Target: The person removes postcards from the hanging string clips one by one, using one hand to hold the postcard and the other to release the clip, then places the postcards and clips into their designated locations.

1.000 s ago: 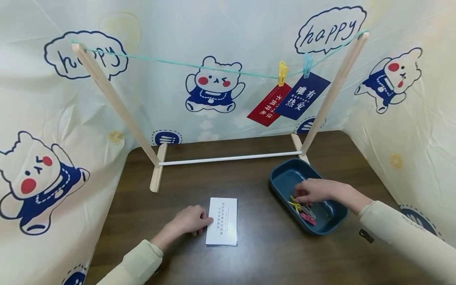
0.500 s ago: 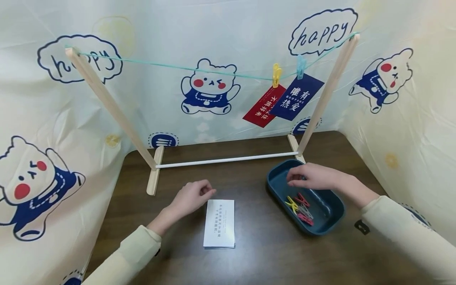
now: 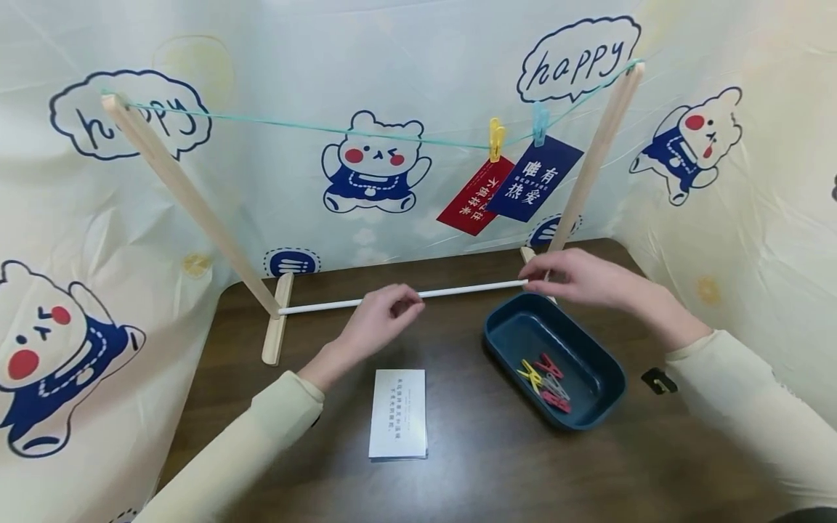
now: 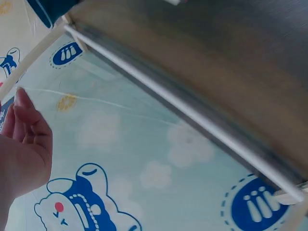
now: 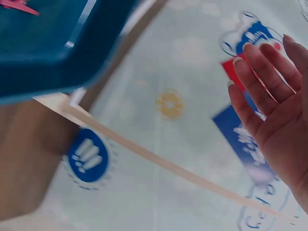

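My left hand point(image 3: 378, 317) is raised before the rack's white crossbar point(image 3: 458, 290), fingers loosely bent; the left wrist view shows nothing held in its fingers point(image 4: 36, 118). Beyond the blue tray point(image 3: 492, 341), near the rack's right foot, hovers my right hand point(image 3: 582, 280). Its relaxed fingers point(image 5: 257, 89) hold nothing in the right wrist view. On the green string point(image 3: 281, 125), a yellow clothespin point(image 3: 496, 139) holds a red card point(image 3: 476, 197) and a light-blue clothespin point(image 3: 540, 125) holds a dark blue card point(image 3: 535, 180); the blue one partly covers the red.
A stack of white printed cards point(image 3: 397, 414) lies on the brown table point(image 3: 471, 479). Several clothespins point(image 3: 548, 381), yellow, red, grey and pink, sit in the tray. Slanted wooden posts point(image 3: 189, 200) carry the string. A patterned cloth point(image 3: 261, 189) surrounds the table's back and sides.
My left hand has left the white card stack and moved up and to the right. My right hand has risen out of the tray, toward the rack; the clothespins stay inside.
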`<state>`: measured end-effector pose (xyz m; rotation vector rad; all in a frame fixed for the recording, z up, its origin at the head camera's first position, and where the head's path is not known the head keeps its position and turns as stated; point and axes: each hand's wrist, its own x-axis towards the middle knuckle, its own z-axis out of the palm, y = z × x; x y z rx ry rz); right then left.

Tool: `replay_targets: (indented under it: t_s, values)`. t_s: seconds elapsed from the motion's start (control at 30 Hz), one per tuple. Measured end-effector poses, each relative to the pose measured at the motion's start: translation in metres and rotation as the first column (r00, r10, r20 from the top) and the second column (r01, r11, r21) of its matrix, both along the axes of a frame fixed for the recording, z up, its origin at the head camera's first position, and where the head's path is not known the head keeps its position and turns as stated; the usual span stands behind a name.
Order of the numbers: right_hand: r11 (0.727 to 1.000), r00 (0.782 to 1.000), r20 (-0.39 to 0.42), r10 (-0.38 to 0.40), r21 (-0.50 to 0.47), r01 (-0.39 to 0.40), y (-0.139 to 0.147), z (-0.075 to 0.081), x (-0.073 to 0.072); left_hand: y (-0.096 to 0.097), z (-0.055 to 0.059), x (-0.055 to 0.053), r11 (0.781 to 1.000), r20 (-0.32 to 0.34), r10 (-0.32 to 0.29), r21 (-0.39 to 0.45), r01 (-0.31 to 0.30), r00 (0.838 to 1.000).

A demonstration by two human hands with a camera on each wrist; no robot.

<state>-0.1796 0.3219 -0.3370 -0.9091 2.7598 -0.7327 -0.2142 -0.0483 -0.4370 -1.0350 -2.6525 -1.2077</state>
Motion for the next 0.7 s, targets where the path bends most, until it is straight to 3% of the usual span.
replay_targets:
  t_s: [0.17,0.4,0.57,0.7]
  values:
    - [1.000,0.997,-0.073,0.014,0.009,-0.014,-0.004,0.034,-0.007,0.019,0.018,-0.024,0.994,-0.022,0.019,0.112,-0.017,1.000]
    - [1.000,0.981,-0.193,0.028,0.004,-0.027,-0.010,0.067,-0.016,0.041,0.040,-0.054,0.964,0.029,0.089,0.250,-0.094,0.996]
    - [0.999,0.957,-0.288,0.034,0.006,-0.034,-0.014,0.085,-0.026,0.054,0.044,-0.069,0.945,0.072,0.135,0.292,-0.150,0.988]
    - [0.999,0.930,-0.367,0.034,0.023,-0.027,-0.023,0.104,-0.035,0.061,0.042,-0.078,0.929,0.120,0.134,0.331,-0.167,0.984]
